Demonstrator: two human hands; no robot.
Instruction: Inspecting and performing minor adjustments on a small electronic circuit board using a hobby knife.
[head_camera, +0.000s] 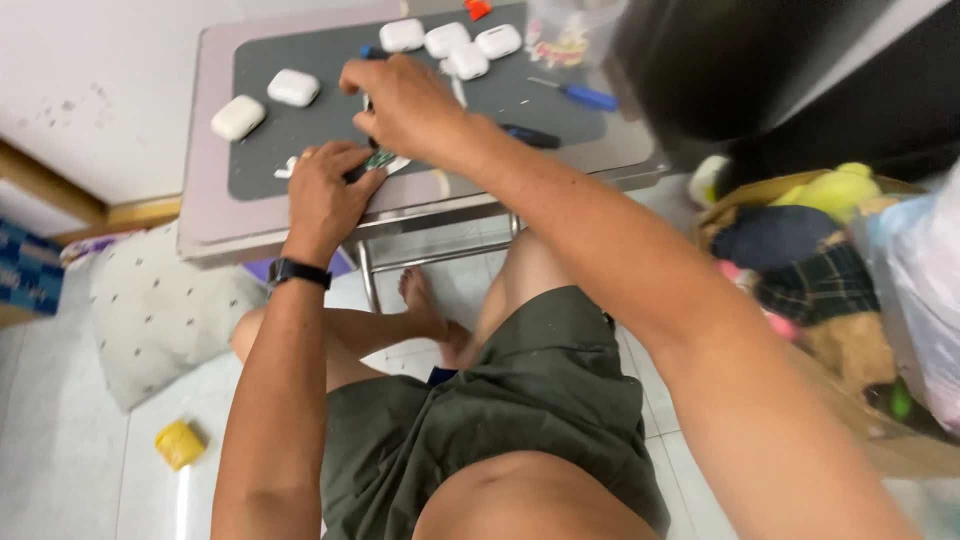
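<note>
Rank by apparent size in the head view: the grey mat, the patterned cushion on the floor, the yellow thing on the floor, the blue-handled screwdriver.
1. Grey mat
2. Patterned cushion, though nearer the camera, so unsure
3. Yellow thing
4. Blue-handled screwdriver, close to the yellow thing

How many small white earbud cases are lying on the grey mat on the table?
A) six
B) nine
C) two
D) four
A: two white earbud cases lie toward the left of the grey mat, and four more cluster at its far edge above the right hand, making six in all.
</note>
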